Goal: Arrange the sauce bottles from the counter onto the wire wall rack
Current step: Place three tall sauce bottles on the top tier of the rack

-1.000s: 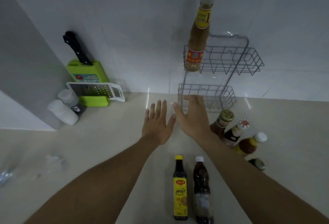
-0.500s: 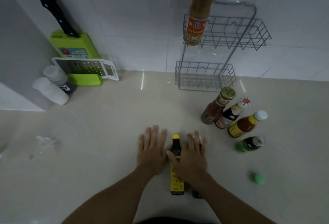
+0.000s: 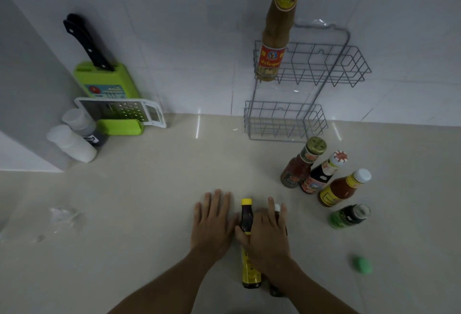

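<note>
A wire wall rack hangs on the tiled wall with an upper basket point(image 3: 331, 64) and a lower basket point(image 3: 284, 124). One tall brown sauce bottle point(image 3: 272, 59) stands at the upper basket's left end. On the counter near me stand a yellow-capped dark bottle point(image 3: 247, 216) and a white-capped dark bottle point(image 3: 277, 207), the second mostly hidden. My right hand point(image 3: 268, 239) lies over both, fingers straight along the white-capped one, thumb left of the yellow-capped one. Just left of them, my left hand point(image 3: 212, 224) rests flat and empty on the counter.
Right of the rack's foot stand a gold-lidded red sauce jar point(image 3: 298, 169), a red-and-white-capped bottle point(image 3: 321, 174), a white-capped orange bottle point(image 3: 341, 189) and a green bottle point(image 3: 349, 216). A green lump point(image 3: 363, 265) lies further right. A knife block point(image 3: 104, 76), grater point(image 3: 122, 111) and shakers point(image 3: 72, 142) stand far left.
Both hands have dropped from in front of the lower basket to the two near bottles. Since half a second ago they have hardly moved.
</note>
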Available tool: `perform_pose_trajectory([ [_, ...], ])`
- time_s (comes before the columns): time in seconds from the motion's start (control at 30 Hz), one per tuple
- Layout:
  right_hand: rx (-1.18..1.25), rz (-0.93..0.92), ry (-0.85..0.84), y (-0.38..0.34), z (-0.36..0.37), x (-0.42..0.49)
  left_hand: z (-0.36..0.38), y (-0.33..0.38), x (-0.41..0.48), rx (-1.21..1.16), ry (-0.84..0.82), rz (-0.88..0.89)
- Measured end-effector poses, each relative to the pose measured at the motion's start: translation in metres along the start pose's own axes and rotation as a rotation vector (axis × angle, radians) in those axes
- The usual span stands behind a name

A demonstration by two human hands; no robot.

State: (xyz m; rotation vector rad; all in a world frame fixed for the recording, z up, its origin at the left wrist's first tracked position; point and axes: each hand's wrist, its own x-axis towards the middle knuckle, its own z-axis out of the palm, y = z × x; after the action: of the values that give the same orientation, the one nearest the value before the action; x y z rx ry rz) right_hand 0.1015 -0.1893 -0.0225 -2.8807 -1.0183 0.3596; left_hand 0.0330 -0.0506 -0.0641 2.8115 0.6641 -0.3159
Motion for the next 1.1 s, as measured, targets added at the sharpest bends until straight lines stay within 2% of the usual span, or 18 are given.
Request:
perform_pose_trajectory([
  [0.1, 0.162, -0.007, 0.047, -0.003, -0.018, 0.011, -0.025, 0.001, 0.01, -0.162, 0.05, 0.021],
  [0.2, 0.63, 0.007, 0.134, -0.008, -0.06, 0.026, -0.061, 0.008, 0.029, -0.305, 0.137, 0.074],
  [0.27, 0.797, -0.025, 0.258, -0.01, -0.095, 0.043, -0.09, 0.015, 0.047, -0.415, 0.214, 0.097],
  [0.43, 1.011, -0.159, 0.593, -0.001, -0.199, 0.099, -0.167, 0.036, 0.101, -0.62, 0.36, 0.185],
  [0.53, 1.094, -0.199, 0.734, 0.015, -0.259, 0.132, -0.212, 0.052, 0.13, -0.768, 0.346, 0.246],
  [0.63, 1.115, -0.206, 0.802, 0.028, -0.305, 0.16, -0.245, 0.068, 0.151, -0.857, 0.3, 0.264],
  [0.8, 1.007, -0.158, 0.662, 0.042, -0.331, 0.192, -0.268, 0.082, 0.171, -0.952, 0.116, 0.252],
  [1.1, 0.946, -0.177, 0.416, 0.049, -0.306, 0.205, -0.264, 0.08, 0.172, -0.95, 0.095, 0.25],
])
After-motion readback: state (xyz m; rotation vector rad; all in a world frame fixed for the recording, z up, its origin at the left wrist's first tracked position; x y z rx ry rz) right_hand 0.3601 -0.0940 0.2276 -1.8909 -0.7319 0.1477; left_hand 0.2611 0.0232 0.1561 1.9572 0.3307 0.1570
